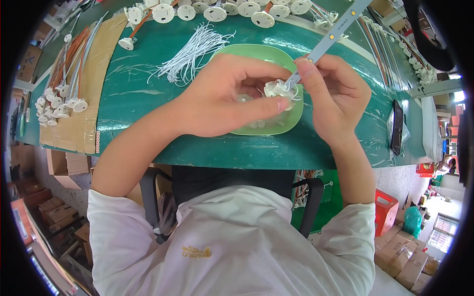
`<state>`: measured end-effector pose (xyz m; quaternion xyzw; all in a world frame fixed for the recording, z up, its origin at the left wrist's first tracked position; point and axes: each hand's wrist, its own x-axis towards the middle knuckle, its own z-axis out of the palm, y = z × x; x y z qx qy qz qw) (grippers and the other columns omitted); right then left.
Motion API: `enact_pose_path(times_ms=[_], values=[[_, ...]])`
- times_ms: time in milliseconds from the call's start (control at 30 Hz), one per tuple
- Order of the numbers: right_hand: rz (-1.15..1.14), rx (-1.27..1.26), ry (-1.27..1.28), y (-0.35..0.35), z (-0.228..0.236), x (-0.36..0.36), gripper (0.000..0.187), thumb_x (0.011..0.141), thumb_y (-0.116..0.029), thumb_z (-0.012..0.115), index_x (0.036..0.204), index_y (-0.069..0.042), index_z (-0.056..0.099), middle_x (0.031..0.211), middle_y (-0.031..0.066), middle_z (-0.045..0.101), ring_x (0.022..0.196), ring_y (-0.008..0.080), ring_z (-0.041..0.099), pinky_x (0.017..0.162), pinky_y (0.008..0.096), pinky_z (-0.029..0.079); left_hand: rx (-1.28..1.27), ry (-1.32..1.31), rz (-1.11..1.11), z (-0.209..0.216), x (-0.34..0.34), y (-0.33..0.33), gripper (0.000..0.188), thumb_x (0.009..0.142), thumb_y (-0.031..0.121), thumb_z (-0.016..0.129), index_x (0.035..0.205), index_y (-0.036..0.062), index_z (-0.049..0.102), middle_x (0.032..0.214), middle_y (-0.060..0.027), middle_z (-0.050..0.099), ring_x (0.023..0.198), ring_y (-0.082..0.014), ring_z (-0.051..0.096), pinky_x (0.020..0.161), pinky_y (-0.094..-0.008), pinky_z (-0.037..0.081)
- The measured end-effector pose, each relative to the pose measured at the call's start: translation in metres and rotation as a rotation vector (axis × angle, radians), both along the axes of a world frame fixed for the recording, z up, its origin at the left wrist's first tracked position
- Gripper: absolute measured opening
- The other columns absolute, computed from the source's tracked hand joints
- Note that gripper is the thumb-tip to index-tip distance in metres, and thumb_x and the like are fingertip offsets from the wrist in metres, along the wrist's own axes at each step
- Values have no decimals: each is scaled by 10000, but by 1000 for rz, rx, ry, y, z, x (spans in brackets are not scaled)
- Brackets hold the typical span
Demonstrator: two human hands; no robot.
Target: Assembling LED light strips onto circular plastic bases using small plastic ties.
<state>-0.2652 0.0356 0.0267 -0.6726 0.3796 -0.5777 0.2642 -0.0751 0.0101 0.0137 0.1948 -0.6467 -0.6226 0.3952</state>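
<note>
My left hand (222, 96) pinches a small white plastic lamp-holder cap (276, 90) between thumb and fingers, above a light green plastic tray (256, 52). My right hand (335, 93) grips a long grey LED strip (333, 32) near its lower end and holds that end against the cap. The strip rises up and to the right past the table's far edge. Small white parts lie in the tray, mostly hidden under my hands.
A bundle of thin white wires (190, 52) lies left of the tray on the green table (148, 98). Round white caps (217, 11) line the far edge. Wired caps rest on cardboard (79, 113) at left. A black phone (396, 126) lies at right.
</note>
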Motion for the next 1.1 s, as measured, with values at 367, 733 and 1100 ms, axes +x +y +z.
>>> enact_pose_path(times_ms=[367, 733, 1100], values=[[-62, -292, 371, -6, -1, 1, 74, 757, -34, 766, 818, -18, 728, 609, 61, 634, 506, 129, 587, 463, 228, 426, -793, -296, 376, -1, 1, -8, 149, 735, 147, 710, 822, 25, 713, 689, -90, 688, 616, -211, 695, 558, -296, 548], [-48, -176, 396, -2, -3, -4, 91, 842, 17, 711, 922, 55, 690, 759, 62, 673, 644, 83, 580, 582, 210, 436, -857, -329, 306, 1, 5, -8, 101, 771, -10, 668, 868, -16, 696, 708, -114, 687, 616, -199, 689, 559, -271, 527], [11, 4, -30, 0, 0, 0, 94, 862, 5, 708, 931, 67, 692, 783, 70, 702, 706, 72, 629, 629, 204, 500, -427, -184, 133, 6, 6, 0, 298, 825, 88, 767, 1075, -35, 661, 926, -95, 684, 828, -136, 661, 740, -273, 554]])
